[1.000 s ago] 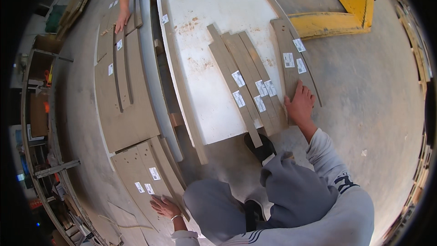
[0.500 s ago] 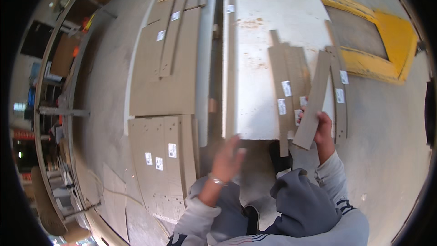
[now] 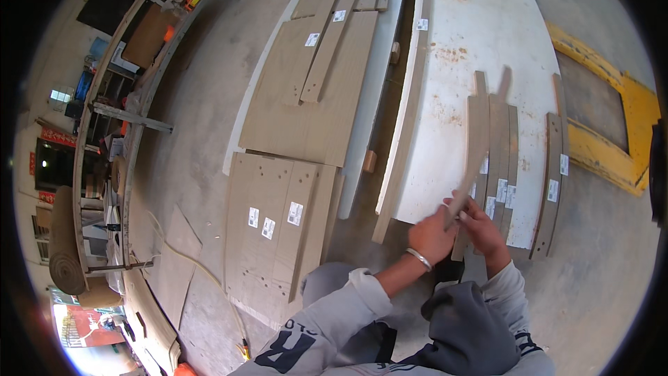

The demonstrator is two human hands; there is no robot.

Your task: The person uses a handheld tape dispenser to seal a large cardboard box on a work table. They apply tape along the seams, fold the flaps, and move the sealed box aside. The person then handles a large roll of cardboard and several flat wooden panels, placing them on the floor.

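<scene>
A narrow grey-brown wood-grain board strip [image 3: 471,175] is held tilted above the near end of the white-topped table. My left hand [image 3: 429,237], with a silver bracelet at its wrist, closes on the strip's near end. Beside it, my right hand [image 3: 484,228] grips the same end from the other side, its fingers curled and partly hidden. Several matching strips [image 3: 499,146] with white labels lie side by side just beyond my hands. Two more labelled strips [image 3: 549,167] rest along the table's right edge.
A long strip [image 3: 412,97] lines the left edge of the white table [image 3: 445,69]. To the left, large brown panels [image 3: 306,90] and a labelled stack [image 3: 268,237] lie low. A yellow frame [image 3: 630,160] is on the floor at right; metal shelving [image 3: 132,117] stands far left.
My left hand has moved right, from the gap beside the table, onto the strip that my right hand was holding. The strip has shifted toward the left, and the view has turned.
</scene>
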